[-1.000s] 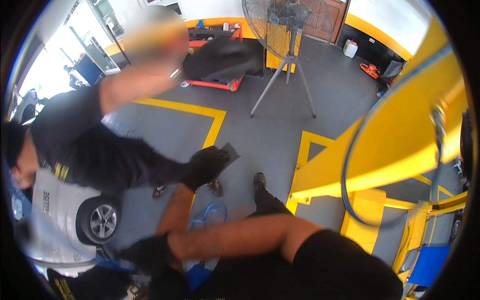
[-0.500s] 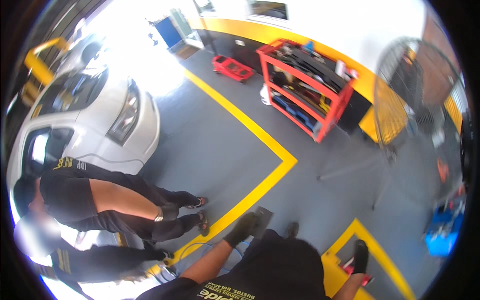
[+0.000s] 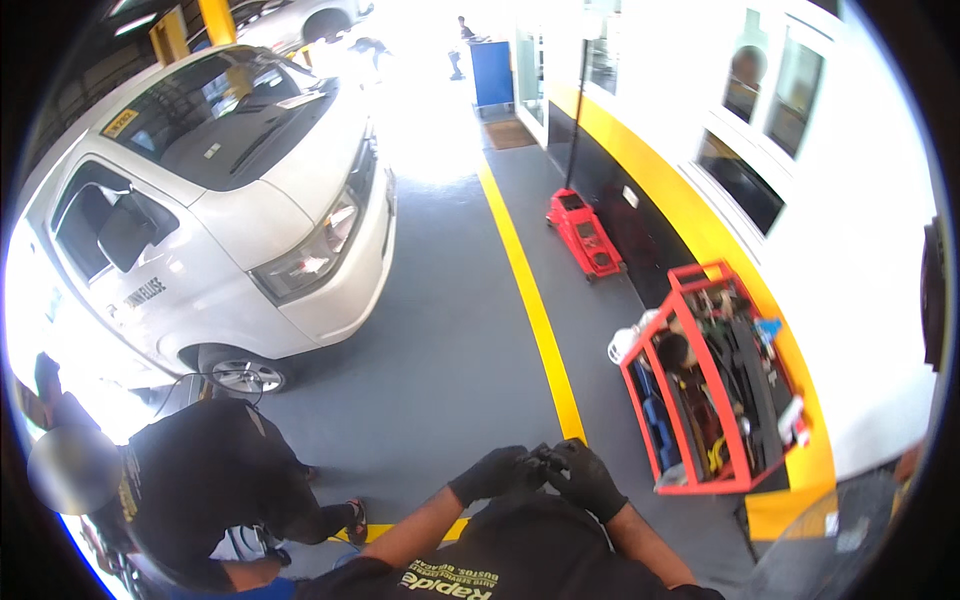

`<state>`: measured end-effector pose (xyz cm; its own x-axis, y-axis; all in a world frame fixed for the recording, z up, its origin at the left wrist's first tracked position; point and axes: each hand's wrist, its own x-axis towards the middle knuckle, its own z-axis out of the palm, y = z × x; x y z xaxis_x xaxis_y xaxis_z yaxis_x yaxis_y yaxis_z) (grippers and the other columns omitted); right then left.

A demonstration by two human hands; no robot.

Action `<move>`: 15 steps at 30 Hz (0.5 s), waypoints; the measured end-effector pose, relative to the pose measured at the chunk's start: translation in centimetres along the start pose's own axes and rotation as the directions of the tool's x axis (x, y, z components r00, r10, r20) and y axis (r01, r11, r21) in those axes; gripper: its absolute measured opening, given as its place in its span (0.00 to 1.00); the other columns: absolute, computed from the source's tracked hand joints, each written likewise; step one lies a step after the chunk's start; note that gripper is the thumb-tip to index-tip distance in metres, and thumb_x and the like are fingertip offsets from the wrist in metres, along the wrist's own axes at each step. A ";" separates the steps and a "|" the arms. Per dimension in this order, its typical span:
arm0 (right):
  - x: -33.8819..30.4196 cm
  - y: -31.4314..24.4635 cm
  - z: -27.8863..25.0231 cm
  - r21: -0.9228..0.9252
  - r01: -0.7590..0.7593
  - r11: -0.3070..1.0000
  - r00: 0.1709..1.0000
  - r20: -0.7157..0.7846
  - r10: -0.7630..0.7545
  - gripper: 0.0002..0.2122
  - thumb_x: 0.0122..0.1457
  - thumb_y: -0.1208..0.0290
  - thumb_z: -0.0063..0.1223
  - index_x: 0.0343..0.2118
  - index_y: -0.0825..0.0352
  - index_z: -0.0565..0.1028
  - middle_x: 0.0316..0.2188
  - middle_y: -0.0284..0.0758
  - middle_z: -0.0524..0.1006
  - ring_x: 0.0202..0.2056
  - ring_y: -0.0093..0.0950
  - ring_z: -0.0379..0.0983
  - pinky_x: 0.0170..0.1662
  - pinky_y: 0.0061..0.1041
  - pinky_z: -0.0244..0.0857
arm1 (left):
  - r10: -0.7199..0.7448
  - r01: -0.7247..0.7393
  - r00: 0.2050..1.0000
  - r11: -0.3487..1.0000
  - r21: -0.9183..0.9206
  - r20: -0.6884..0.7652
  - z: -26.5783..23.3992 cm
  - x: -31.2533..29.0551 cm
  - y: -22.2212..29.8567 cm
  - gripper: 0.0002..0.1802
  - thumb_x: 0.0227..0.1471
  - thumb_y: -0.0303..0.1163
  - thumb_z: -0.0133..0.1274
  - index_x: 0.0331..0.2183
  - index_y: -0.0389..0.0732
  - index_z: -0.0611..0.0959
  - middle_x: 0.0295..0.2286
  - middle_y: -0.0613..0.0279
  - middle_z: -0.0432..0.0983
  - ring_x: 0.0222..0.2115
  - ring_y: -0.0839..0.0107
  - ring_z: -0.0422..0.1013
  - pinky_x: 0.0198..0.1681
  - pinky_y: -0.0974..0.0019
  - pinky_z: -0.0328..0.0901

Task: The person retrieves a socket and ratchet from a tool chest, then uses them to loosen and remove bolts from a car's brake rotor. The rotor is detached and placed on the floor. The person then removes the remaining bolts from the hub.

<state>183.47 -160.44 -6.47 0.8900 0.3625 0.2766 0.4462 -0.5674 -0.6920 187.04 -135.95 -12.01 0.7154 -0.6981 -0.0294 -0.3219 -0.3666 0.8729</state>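
left glove (image 3: 492,473) was black | right glove (image 3: 588,482) was black | van (image 3: 225,235) was white | floor (image 3: 450,370) was grey with a yellow line (image 3: 525,280) | tool cart (image 3: 712,385) and floor jack (image 3: 588,240) were red | wall (image 3: 860,290) was banded black, yellow and white

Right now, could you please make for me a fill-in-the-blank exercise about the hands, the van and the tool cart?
1. The left hand and the right hand both wear dark ____.
2. The van has a body of the colour ____.
3. The tool cart has a frame of the colour ____.
4. The floor line between van and cart has the colour ____.

Missing words: gloves; white; red; yellow.
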 end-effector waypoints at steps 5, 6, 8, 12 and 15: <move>20.8 6.3 -6.2 0.097 0.060 0.993 0.997 -0.058 -0.055 0.13 0.55 0.71 0.69 0.44 0.66 0.83 0.41 0.41 0.80 0.45 0.41 0.78 0.48 0.39 0.75 | 0.215 -0.222 0.967 0.975 -0.034 -0.135 -16.0 16.1 -0.5 0.11 0.65 0.35 0.54 0.42 0.38 0.84 0.35 0.53 0.77 0.37 0.53 0.75 0.42 0.56 0.70; 24.4 8.1 -7.1 0.080 0.080 0.994 0.996 -0.049 -0.076 0.13 0.55 0.72 0.70 0.43 0.66 0.82 0.41 0.40 0.80 0.45 0.41 0.78 0.48 0.39 0.75 | 0.128 -0.128 0.986 0.992 0.012 -0.103 -18.8 18.6 -1.9 0.11 0.65 0.35 0.54 0.42 0.39 0.84 0.35 0.53 0.77 0.37 0.53 0.75 0.42 0.55 0.70; 32.0 15.4 -7.7 -0.011 0.183 0.983 0.981 -0.062 -0.183 0.11 0.55 0.73 0.69 0.40 0.69 0.81 0.40 0.41 0.81 0.45 0.40 0.79 0.47 0.37 0.75 | -0.024 0.027 0.999 0.993 0.111 -0.030 -24.5 25.4 -6.2 0.11 0.64 0.35 0.55 0.43 0.39 0.83 0.35 0.54 0.77 0.36 0.53 0.75 0.42 0.54 0.71; 48.2 27.6 -8.8 0.265 -0.148 0.953 0.977 -0.108 0.182 0.09 0.58 0.74 0.66 0.39 0.71 0.80 0.36 0.42 0.81 0.35 0.40 0.81 0.41 0.33 0.76 | 0.156 -0.069 0.985 0.763 0.643 -0.080 -34.9 35.0 -23.0 0.11 0.64 0.34 0.55 0.45 0.41 0.83 0.37 0.57 0.79 0.40 0.52 0.75 0.45 0.55 0.72; 61.8 37.9 -9.5 0.186 -0.035 0.982 0.994 -0.100 0.054 0.09 0.59 0.73 0.66 0.39 0.70 0.80 0.35 0.41 0.81 0.33 0.38 0.81 0.38 0.33 0.75 | -0.151 0.258 0.916 0.930 0.260 -0.371 -44.1 42.2 -27.9 0.14 0.61 0.33 0.58 0.48 0.41 0.83 0.42 0.57 0.81 0.47 0.55 0.76 0.48 0.57 0.72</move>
<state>256.28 -166.51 -9.26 0.9177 0.2557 0.3039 0.3897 -0.4319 -0.8134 253.60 -128.07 -16.15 0.9340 -0.3566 0.0221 -0.2762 -0.6814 0.6778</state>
